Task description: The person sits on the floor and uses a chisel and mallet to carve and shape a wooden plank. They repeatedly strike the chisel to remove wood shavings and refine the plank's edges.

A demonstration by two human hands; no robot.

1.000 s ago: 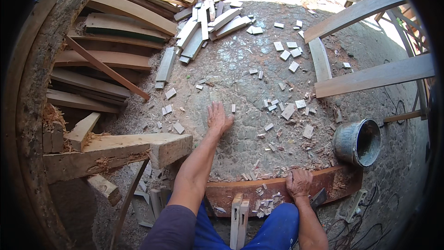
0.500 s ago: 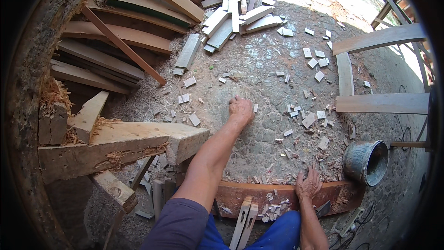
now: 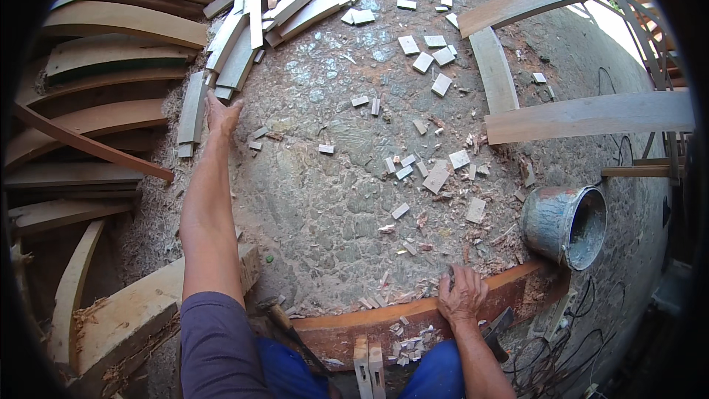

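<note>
My left hand [image 3: 223, 114] reaches to the far left, fingers stretched out and thumb apart, at the near end of a stack of pale wooden boards [image 3: 238, 59]. Its fingertips are by the board ends; whether they touch is unclear. My right hand [image 3: 462, 294] rests with fingers spread over the far edge of a thick reddish-brown plank [image 3: 347, 329] in front of me. Wood chips [image 3: 410, 341] lie on that plank. Two slotted wooden pieces [image 3: 368, 369] stand between my legs. A wooden-handled tool [image 3: 284, 325] leans against the plank's left part; a dark metal tool [image 3: 498, 329] lies beside my right wrist.
Small wooden blocks [image 3: 423, 63] and shavings are scattered over the rough floor [image 3: 310, 199]. Curved planks [image 3: 125, 22] are stacked at left, above a heavy beam [image 3: 133, 310]. A metal bucket [image 3: 543, 222] lies tipped at right, near a wooden frame [image 3: 591, 117] and black cables [image 3: 591, 340].
My left hand has moved from the middle of the floor leftward and away to the board stack. The view has turned left. My right hand stays on the plank.
</note>
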